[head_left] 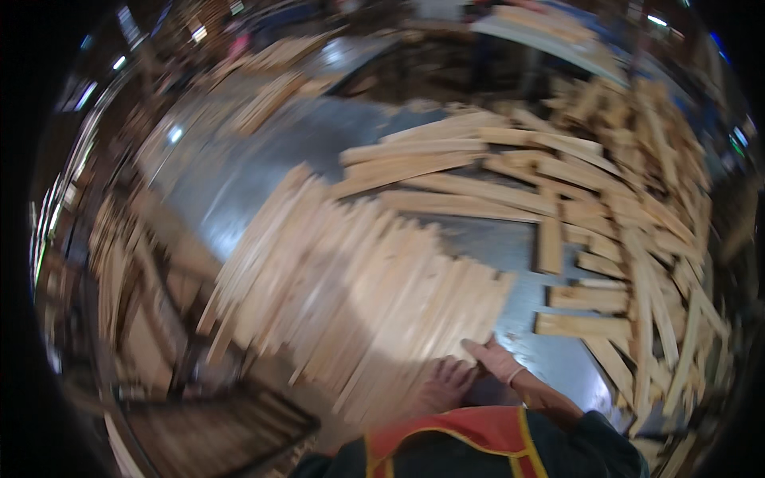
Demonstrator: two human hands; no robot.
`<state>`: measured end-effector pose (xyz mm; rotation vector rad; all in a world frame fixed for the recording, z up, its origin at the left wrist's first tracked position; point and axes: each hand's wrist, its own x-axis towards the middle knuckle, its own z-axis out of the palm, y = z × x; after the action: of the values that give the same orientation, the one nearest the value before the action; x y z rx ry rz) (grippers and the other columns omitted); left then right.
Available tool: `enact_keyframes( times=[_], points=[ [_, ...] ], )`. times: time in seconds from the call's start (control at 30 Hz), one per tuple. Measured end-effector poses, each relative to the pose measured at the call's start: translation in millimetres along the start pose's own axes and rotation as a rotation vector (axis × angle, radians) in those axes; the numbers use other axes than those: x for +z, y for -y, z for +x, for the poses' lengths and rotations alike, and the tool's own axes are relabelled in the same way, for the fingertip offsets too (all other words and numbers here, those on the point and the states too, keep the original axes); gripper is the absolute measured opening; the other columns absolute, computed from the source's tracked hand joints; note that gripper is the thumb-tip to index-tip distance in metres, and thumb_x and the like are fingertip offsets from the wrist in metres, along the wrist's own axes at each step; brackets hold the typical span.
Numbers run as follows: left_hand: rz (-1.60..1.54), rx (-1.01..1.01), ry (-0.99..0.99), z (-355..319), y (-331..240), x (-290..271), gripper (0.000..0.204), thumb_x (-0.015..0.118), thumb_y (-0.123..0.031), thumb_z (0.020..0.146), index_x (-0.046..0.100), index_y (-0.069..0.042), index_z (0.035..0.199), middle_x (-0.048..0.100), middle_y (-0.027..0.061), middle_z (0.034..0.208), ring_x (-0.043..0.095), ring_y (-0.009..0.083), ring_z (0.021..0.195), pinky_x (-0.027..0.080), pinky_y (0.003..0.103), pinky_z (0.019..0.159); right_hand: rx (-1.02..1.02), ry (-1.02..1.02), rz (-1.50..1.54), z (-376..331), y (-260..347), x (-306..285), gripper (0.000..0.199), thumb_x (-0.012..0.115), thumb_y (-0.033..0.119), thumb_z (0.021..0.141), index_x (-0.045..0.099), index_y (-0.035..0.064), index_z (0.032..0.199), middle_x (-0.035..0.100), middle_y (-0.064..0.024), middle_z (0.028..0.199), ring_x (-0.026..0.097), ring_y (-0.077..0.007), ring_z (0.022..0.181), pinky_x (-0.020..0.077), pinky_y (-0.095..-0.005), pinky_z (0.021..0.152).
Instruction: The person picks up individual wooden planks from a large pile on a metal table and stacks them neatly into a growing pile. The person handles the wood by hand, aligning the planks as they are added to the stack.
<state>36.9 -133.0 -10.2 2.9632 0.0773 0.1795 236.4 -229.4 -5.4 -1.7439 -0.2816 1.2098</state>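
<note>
In the head view, we see a row of wood strips [358, 295] laid side by side on the metal bench [263, 151], its lower left ends seeming to reach past the bench edge. Open metal lies beyond the row, and a narrower gap parts its right edge from the loose boards [598, 207]. Our left hand [449, 384] touches the near ends, fingers slightly spread; our right hand [496, 360] is at the row's near right corner. We cannot tell whether either grips. At lower left is a dark-rimmed frame [288, 405], its contents too blurred to name.
</note>
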Motion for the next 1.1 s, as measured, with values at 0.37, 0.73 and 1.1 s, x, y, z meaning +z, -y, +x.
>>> enact_keyframes(
  times=[0.37, 0.73, 1.1],
  points=[
    [-0.053, -0.017, 0.421, -41, 156, -20, 0.069, 0.045, -0.051, 0.108, 0.041, -0.026, 0.173, 0.042, 0.0068, 0.177, 0.036, 0.0360, 0.165, 0.023, 0.061, 0.136, 0.157, 0.160, -0.230, 71, 112, 121, 0.065, 0.078, 0.053, 0.099, 0.075, -0.0038, 0.130, 0.078, -0.0134, 0.104, 0.073, -0.0226, 0.089, 0.0617, -0.0382, 0.078],
    [0.106, -0.144, -0.301, -61, 470, -48, 0.083, 0.077, -0.035, 0.093, 0.048, -0.015, 0.168, 0.048, 0.0169, 0.172, 0.047, 0.0467, 0.154, 0.037, 0.061, 0.129, -0.034, 0.170, -0.435, 246, 229, 363, 0.112, 0.078, 0.064, 0.086, 0.042, -0.0238, 0.145, 0.078, -0.0292, 0.122, 0.078, -0.0412, 0.112, 0.0617, -0.0468, 0.095],
    [0.194, -0.628, 0.305, 28, 445, -131, 0.093, 0.081, -0.034, 0.089, 0.042, -0.021, 0.172, 0.048, 0.0163, 0.172, 0.046, 0.0380, 0.158, 0.042, 0.049, 0.129, -0.307, -0.936, -0.309, 127, 137, 33, 0.080, 0.073, 0.043, 0.090, 0.056, 0.0056, 0.158, 0.070, -0.0268, 0.146, 0.067, -0.0433, 0.134, 0.0560, -0.0491, 0.110]
  ],
)
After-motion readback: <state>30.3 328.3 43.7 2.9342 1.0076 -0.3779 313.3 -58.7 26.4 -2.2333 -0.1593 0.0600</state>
